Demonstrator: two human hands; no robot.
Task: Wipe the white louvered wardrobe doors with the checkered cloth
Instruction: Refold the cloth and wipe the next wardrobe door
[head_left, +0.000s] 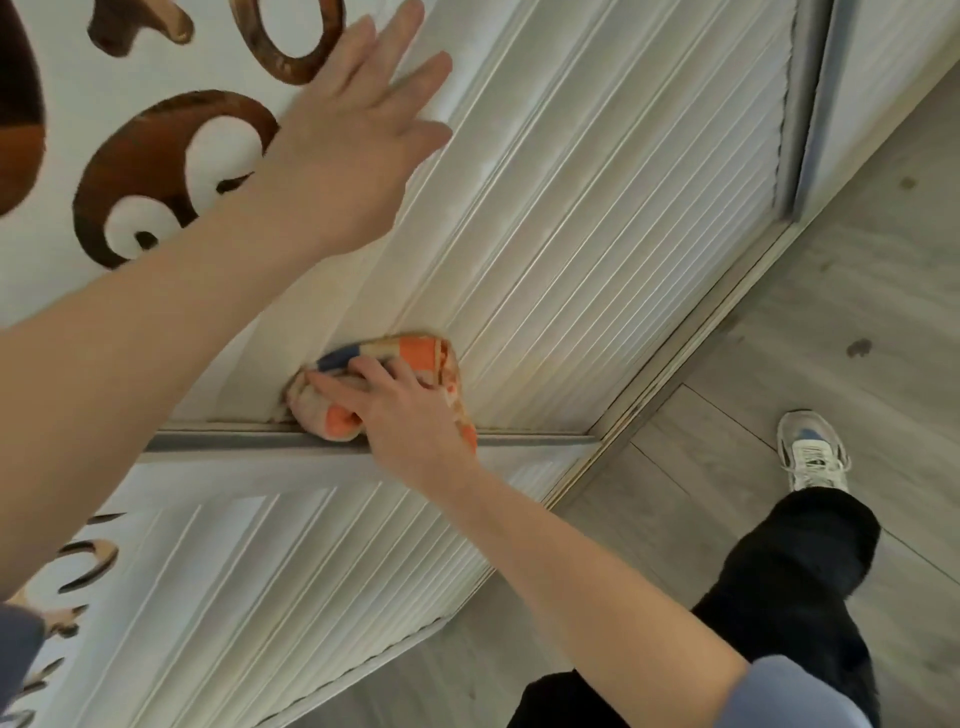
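- Two bare hands rest on the white louvered wardrobe doors (571, 218), well apart from each other.
- The left hand (356, 148) lies flat against the door's plain edge. Its fingers are straight and spread, and it holds nothing.
- The right hand (410, 415), below the left one, curls its fingers over the bunched checkered cloth (415, 353) and presses it against the door.
- The cloth is orange, blue and beige. It bulges out above and beside the right hand's fingers.
- The cloth's lower edge touches the grey rail (234, 441), which runs under the right hand between two slatted panels.
- A brown monkey-face decoration (156, 171) sits just beside the left wrist, on a white panel.
- Beyond the right forearm lie a grey wood-look floor (857, 260), a black trouser leg (779, 597) and a white sneaker (813, 452).
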